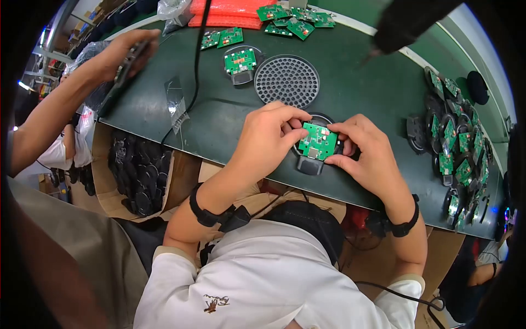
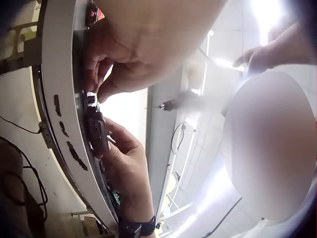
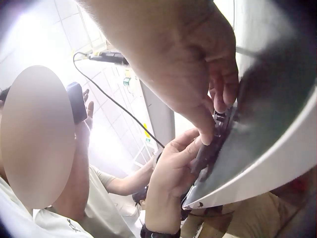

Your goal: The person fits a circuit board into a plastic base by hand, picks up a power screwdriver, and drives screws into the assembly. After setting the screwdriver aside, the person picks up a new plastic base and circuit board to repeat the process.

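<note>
A green circuit board [image 1: 320, 141] sits in a round black housing [image 1: 310, 166] near the table's front edge. My left hand [image 1: 269, 133] pinches the board's upper left corner between thumb and index finger, its other fingers curled in. From the other side my right hand [image 1: 366, 154] grips the housing, the thumb at the lower right corner of the board and the fingers along its upper right. In the left wrist view the dark housing [image 2: 97, 133] shows edge-on between both hands. Behind them lies a round perforated black plate [image 1: 286, 82].
Another housing with a board [image 1: 240, 61] stands behind. Loose boards [image 1: 300, 27] lie by red bubble wrap [image 1: 227, 12]; many filled housings [image 1: 463, 142] pile up at right. A dark, blurred tool [image 1: 411, 24] hangs overhead. At left, another person's hand [image 1: 129, 52] holds a dark part.
</note>
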Available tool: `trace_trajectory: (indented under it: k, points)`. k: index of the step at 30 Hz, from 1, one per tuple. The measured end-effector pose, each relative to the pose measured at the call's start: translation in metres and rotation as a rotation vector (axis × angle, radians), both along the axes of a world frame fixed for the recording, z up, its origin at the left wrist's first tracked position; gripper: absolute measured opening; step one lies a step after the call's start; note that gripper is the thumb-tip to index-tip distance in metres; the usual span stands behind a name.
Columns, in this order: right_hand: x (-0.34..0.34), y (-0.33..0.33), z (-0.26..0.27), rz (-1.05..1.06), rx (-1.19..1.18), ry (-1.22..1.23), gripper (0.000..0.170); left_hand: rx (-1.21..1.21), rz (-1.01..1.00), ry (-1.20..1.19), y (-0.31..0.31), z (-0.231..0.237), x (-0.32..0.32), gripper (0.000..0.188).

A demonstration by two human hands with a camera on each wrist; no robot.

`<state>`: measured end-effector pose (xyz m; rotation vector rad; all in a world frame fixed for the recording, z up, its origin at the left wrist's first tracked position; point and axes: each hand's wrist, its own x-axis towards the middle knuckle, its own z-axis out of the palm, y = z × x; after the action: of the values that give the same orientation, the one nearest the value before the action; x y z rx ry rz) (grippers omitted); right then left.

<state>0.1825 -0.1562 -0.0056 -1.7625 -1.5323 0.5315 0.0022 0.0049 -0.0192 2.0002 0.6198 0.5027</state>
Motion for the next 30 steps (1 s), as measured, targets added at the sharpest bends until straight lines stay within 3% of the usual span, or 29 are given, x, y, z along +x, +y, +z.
trace_trajectory:
  k: [9, 18, 30]
  points:
    - [0.004, -0.004, 0.001, 0.021, 0.026, 0.039, 0.054, -0.057, -0.135, 0.050, 0.000, 0.010, -0.009, 0.046]
    - [0.015, -0.019, 0.008, 0.056, -0.029, -0.049, 0.049, -0.208, -0.084, 0.051, -0.023, 0.005, -0.003, 0.056]
    - [0.010, -0.023, 0.001, 0.025, 0.018, -0.074, 0.049, -0.098, -0.100, 0.037, -0.025, -0.002, -0.009, 0.058]
